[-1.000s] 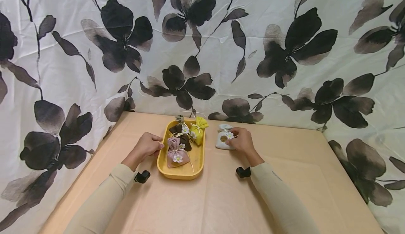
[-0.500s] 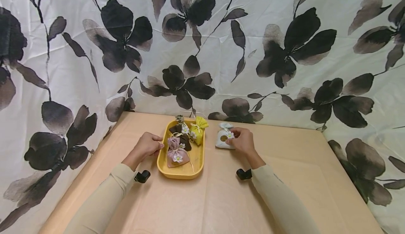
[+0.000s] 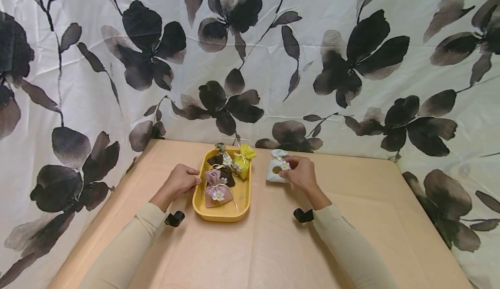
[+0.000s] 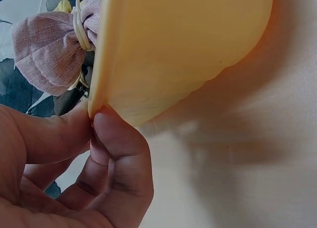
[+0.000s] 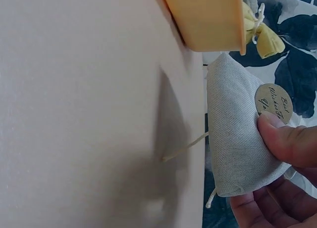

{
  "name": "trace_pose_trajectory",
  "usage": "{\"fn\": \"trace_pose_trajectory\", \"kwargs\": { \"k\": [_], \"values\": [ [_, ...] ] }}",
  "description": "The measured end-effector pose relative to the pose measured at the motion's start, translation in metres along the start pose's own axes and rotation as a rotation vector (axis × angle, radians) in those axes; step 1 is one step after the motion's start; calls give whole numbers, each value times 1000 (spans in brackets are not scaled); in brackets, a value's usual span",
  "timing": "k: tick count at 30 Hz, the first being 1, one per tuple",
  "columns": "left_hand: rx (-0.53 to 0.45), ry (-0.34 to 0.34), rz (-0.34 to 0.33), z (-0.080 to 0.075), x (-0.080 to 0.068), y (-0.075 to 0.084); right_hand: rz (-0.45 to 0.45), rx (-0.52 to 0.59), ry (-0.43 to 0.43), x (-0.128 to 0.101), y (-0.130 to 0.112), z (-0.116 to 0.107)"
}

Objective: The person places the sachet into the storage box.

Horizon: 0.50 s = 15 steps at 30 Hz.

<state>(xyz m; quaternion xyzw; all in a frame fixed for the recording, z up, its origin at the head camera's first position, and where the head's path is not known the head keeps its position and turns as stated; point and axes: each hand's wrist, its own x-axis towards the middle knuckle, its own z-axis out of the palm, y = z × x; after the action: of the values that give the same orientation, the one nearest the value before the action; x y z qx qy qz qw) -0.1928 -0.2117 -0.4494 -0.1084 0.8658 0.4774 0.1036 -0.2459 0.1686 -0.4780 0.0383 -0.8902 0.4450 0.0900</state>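
Flower-printed cloth (image 3: 351, 41) hangs behind and beside a table (image 3: 273, 245) covered in tan paper.

Left hand (image 3: 180, 182): the fingers are curled and closed on the left rim of the yellow tray (image 3: 240, 195). In the left wrist view the thumb (image 4: 54, 134) lies on top of the rim and a fingertip presses against it from below, so the rim is pinched between them.

Right hand (image 3: 300, 174): the fingers are curled around the white pouch (image 3: 274, 170), which is on the table just right of the tray, outside it. In the right wrist view the thumb (image 5: 287, 139) presses on the front of the pouch, just below its round tag (image 5: 273, 103), with the other fingers behind the fabric. A loose string (image 5: 183, 146) trails from the pouch.

Count:
- Trays: one
- Pouches in the tray: three, namely a pink pouch (image 3: 216, 190) at the near end, a brown pouch (image 3: 223, 167) in the middle and a yellow-green pouch (image 3: 243, 163) at the far right corner
- Pouches outside the tray: one, the white one
- Pouches in total: four
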Motion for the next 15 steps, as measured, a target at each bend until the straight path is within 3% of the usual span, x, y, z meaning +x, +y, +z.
{"fn": "trace_pose_trajectory", "kwargs": {
  "k": [15],
  "values": [
    [5, -6, -6, -1, -1, 2, -23, 39, 13, -11, -23, -12]
  ]
}}
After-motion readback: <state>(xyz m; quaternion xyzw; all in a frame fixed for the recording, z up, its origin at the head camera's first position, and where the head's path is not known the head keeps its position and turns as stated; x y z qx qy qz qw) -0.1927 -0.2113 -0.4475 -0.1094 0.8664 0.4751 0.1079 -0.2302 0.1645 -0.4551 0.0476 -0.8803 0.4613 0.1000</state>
